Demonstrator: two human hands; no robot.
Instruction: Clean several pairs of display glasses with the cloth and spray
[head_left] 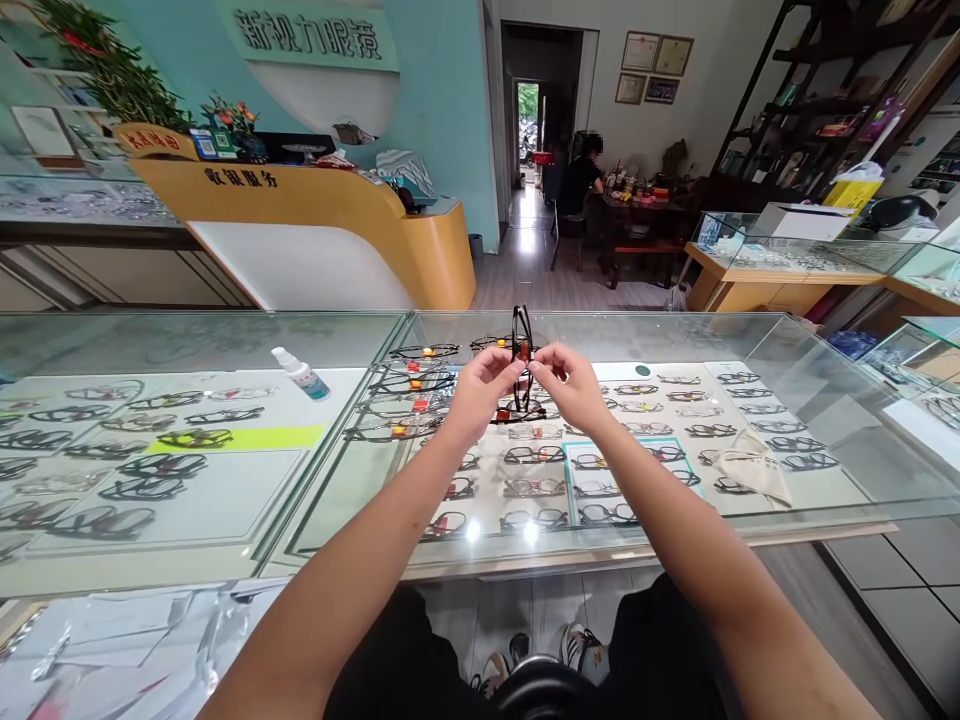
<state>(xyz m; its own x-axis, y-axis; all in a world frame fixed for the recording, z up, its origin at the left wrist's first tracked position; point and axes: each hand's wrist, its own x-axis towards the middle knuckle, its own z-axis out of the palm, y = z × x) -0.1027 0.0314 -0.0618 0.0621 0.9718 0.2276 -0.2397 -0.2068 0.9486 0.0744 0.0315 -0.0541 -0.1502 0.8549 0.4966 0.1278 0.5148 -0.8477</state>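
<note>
Above the glass display counter [525, 550], a pair of dark-framed eyeglasses [523, 322] is held up on end between both hands. My left hand [482, 388] pinches it from the left with thumb and fingers, while my right hand [574, 382] grips it from the right. A reddish-orange patch shows on the glasses between the fingertips. Behind and below the hands, several more spectacles lie in rows, among them a dark pair [534, 455]. My hands hide part of those rows.
A white spray bottle [301, 374] stands on the left part of the counter, and a beige cloth [754, 468] lies to the right. Papers and plastic [120, 640] are at the lower left. Across the room, a person [581, 180] sits by a wooden table [649, 215] near a yellow-and-white reception desk [300, 200].
</note>
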